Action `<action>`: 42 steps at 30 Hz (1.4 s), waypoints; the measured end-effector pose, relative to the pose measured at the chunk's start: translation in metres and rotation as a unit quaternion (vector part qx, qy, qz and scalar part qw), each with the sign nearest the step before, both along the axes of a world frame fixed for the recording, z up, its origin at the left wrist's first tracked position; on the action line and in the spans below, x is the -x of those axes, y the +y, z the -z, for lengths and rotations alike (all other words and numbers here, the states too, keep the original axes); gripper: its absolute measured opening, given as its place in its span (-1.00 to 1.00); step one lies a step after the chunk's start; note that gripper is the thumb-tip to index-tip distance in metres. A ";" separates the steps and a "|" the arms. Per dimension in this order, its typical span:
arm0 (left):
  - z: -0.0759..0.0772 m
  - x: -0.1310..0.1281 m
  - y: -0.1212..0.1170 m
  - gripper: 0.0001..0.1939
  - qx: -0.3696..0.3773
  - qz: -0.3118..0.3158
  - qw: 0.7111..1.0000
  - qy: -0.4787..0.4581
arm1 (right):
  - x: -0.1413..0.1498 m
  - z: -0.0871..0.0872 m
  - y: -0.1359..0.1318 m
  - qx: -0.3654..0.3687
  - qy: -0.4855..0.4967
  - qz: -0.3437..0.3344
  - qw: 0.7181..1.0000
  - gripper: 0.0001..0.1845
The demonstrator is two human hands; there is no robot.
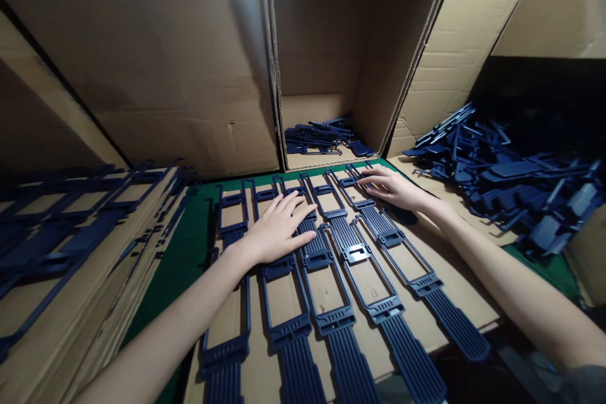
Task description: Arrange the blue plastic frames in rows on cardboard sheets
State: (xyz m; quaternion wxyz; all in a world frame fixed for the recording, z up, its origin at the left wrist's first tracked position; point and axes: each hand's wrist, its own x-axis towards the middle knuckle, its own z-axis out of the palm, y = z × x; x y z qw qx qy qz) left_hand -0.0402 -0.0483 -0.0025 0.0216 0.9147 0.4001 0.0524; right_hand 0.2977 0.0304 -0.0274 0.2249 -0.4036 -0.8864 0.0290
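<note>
Dark blue plastic frames with ribbed, tongue-like ends lie in two rows on a cardboard sheet [231,309]. My left hand [279,230] rests palm down across the middle of the rows, fingers spread, partly covering the frames beneath it. At the far right end of the back row, my right hand [392,188] has its fingers stretched out over a blue frame [350,182], touching it or just above it. In the front row, a nearby frame [374,281] catches the light on its crossbar. Neither hand holds anything that I can see.
On the left stands a stack of cardboard sheets [127,290] layered with similar blue parts. A loose heap of blue parts [516,183] lies at the right. More lie inside an open cardboard box [364,95] behind. Green surface [189,246] shows between stack and sheet.
</note>
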 end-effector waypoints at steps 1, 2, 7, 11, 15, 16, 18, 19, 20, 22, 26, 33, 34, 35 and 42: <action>0.000 0.000 0.000 -0.38 -0.001 0.001 1.000 -0.001 | 0.000 0.000 0.000 0.000 0.000 0.001 1.000 -0.60; 0.000 0.000 0.000 -0.38 -0.002 0.002 1.000 -0.001 | 0.000 0.000 0.000 0.001 -0.001 0.001 1.000 -0.60; 0.000 0.000 0.000 -0.38 0.000 0.001 1.000 0.000 | 0.000 0.000 -0.001 -0.001 -0.004 0.005 1.000 -0.60; 0.000 0.000 0.000 -0.37 0.002 0.000 1.000 0.000 | 0.000 0.000 -0.001 0.003 -0.002 0.001 1.000 -0.59; 0.000 0.000 -0.001 -0.38 0.004 -0.005 1.000 -0.003 | 0.002 -0.001 -0.004 -0.012 -0.006 0.014 1.000 -0.61; 0.000 0.000 -0.001 -0.38 0.003 -0.005 1.000 -0.004 | 0.002 -0.003 -0.005 -0.031 -0.005 0.028 0.999 -0.61; 0.000 0.001 -0.001 -0.38 0.000 -0.003 1.000 -0.004 | -0.002 -0.010 -0.006 -0.085 0.003 0.072 0.994 -0.60; 0.000 0.001 -0.001 -0.38 -0.001 -0.003 1.000 -0.002 | -0.006 -0.016 -0.006 -0.115 0.008 0.097 0.989 -0.60; 0.000 0.001 -0.001 -0.38 -0.002 -0.003 1.000 0.000 | -0.012 -0.022 -0.006 -0.144 0.012 0.121 0.982 -0.60; 0.000 0.001 -0.001 -0.37 -0.001 -0.005 1.000 0.006 | -0.030 -0.037 -0.006 -0.190 0.009 0.174 0.966 -0.60; 0.000 0.000 0.000 -0.37 0.004 -0.008 1.000 0.006 | -0.089 -0.060 -0.009 -0.197 -0.083 0.335 0.918 -0.51; 0.003 0.000 0.001 -0.37 0.004 -0.008 1.000 -0.012 | -0.216 -0.054 -0.021 0.006 -0.229 0.549 0.804 -0.21; 0.004 0.000 0.001 -0.37 0.002 -0.008 1.000 -0.012 | -0.225 -0.050 -0.024 0.017 -0.232 0.544 0.806 -0.22; 0.004 0.001 0.001 -0.37 0.001 -0.009 1.000 -0.012 | -0.230 -0.045 -0.028 0.024 -0.236 0.539 0.808 -0.24; 0.004 0.001 0.001 -0.35 0.000 -0.008 1.000 -0.004 | -0.205 -0.032 -0.056 -0.015 -0.289 0.515 0.807 -0.50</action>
